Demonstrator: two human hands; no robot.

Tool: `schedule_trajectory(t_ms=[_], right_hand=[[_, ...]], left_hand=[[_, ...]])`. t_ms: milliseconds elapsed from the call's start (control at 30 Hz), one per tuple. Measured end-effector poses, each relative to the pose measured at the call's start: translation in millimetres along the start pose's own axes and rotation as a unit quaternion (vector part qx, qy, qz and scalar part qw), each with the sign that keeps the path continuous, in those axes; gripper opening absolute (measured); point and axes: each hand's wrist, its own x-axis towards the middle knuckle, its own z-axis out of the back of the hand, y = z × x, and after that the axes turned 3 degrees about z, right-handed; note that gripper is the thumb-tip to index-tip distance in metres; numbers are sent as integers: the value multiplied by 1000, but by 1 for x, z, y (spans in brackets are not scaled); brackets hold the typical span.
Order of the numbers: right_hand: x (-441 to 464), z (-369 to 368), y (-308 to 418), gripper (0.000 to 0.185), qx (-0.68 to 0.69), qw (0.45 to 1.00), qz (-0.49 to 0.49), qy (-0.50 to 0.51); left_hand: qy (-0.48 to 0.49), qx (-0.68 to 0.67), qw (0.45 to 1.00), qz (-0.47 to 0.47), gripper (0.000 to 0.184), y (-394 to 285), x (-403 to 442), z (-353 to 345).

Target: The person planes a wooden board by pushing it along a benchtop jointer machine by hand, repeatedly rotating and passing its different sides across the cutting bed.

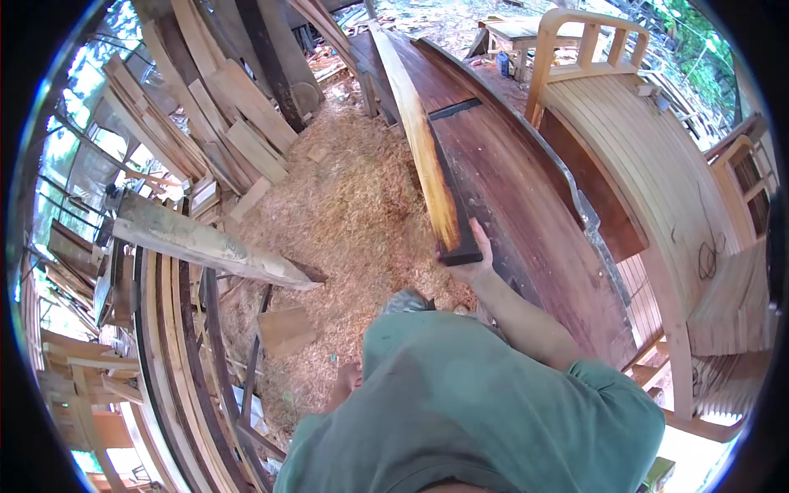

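Observation:
My right hand (483,261) grips the near end of a long wooden plank (423,148), with the thumb along its side and the other fingers partly hidden beneath the end. The plank has a pale yellow face and a dark, almost black side, and stretches away from me along the left edge of a reddish-brown wooden workbench (518,181). Low beside my body, my left hand (350,378) hangs over the shavings; its fingers are mostly hidden and nothing shows in it.
Wood shavings (353,189) cover the ground. At left stand a concrete post (205,242), leaning boards (238,90) and long timber strips (168,329). A small flat board (286,331) lies near my left side. A slatted wooden bed frame (649,140) stands right of the bench.

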Motion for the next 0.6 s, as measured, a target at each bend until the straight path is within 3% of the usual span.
schedule_trajectory(t_ms=[100, 133, 167, 200, 267, 333, 400, 533, 600], right_hand=[[-25, 5, -31, 59, -6, 1000, -22, 18], [-34, 4, -41, 58, -9, 1000, -17, 20], [-44, 3, -52, 57, -13, 1000, -13, 23], [-53, 2, -62, 55, -16, 1000, -9, 25], [-75, 5, -75, 55, -10, 999, -23, -22], [-103, 18, -85, 55, -21, 999, -42, -4], [-130, 31, -96, 55, -25, 998, -51, 2], [-203, 52, -113, 61, 8, 998, -56, -20], [-233, 55, -113, 64, -56, 993, -81, -66]], left_hand=[[-25, -10, 994, -108, 34, 31, -19, -9], [-28, -74, 991, -106, 32, 35, -21, -11], [-27, -167, 982, -80, 31, 39, -23, -16], [-12, -346, 937, 43, 32, 38, -15, -20], [-57, -341, 938, 33, 34, 47, -14, -26], [-116, -151, 977, -95, 39, 67, -24, -35], [-122, -115, 982, -85, 46, 73, -64, -50], [-26, -185, 982, -10, 50, 133, -95, -85], [18, -182, 983, 16, 51, 150, -97, -93]])
